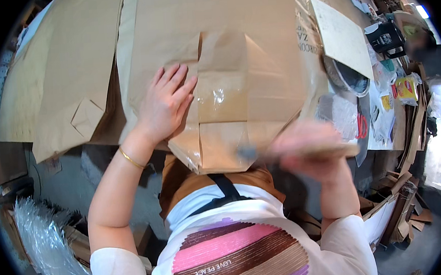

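Observation:
A large brown paper bag (171, 18) lies in front of me, its near end folded into a flap (224, 147) with slanted corners. Wet, glossy patches show along the flap and on the folded strip above it. My left hand (169, 102) lies flat on the paper left of this strip, fingers stretched out. On the right, my right hand (308, 149) is closed around a wooden-handled brush (341, 151). Motion smears both hand and brush. The brush's dark tip reaches over the right side of the flap; whether it touches the paper, I cannot tell.
More brown paper bags (77, 60) lie on the left. To the right are a pale board (341, 37) over a round container (352, 82), red-handled scissors (362, 126), a black jug (385, 39) and a yellow packet (406, 90). Clear plastic wrap (43, 242) is heaped lower left.

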{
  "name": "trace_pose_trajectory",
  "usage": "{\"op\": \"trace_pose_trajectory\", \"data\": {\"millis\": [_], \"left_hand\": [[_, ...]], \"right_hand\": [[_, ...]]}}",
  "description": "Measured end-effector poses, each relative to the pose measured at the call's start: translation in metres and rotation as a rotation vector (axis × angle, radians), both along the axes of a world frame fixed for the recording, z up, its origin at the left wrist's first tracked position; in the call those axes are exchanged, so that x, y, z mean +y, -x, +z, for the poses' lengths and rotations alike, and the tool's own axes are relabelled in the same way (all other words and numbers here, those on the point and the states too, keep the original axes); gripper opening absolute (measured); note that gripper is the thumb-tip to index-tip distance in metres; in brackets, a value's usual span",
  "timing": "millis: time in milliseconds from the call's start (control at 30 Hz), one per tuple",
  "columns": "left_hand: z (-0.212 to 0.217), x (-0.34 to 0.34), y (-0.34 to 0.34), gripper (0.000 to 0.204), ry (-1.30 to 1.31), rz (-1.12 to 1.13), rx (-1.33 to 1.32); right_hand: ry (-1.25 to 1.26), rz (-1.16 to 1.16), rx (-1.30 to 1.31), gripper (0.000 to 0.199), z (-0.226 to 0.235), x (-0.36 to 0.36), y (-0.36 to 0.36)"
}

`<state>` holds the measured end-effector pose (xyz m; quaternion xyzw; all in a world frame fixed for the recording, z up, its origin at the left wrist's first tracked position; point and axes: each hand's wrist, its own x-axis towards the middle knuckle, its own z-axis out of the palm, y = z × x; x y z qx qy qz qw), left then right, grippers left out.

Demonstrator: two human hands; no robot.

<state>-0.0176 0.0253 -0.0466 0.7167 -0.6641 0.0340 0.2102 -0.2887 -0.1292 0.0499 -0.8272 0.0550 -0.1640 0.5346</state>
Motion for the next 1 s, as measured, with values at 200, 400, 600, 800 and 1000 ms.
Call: {"op": "trace_pose_trajectory", "data": {"millis": [200,400,600,800,1000], "left_hand": [[0.002,-0.002,0.0,0.034,-0.026,0.007,0.012],[0.0,-0.002,-0.001,0.035,-0.034,0.014,0.028],[0.003,0.001,-0.002,0.031,0.096,0.045,0.217],[-0.001,0.005,-0.008,0.028,0.111,0.021,0.233],[0.003,-0.001,-0.007,0.027,0.078,0.001,0.258]], "right_hand": [[-0.179,-0.542,0.292,0.016,-0.027,-0.074,-0.076],[-0.094,-0.53,0.246,0.012,-0.037,-0.098,-0.12],[-0.378,-0.596,0.061,0.016,-0.014,-0.057,-0.125],[-0.491,-0.356,0.159,0.01,-0.043,-0.012,-0.174],[-0.245,-0.534,-0.019,0.016,-0.033,-0.036,-0.162]]}}
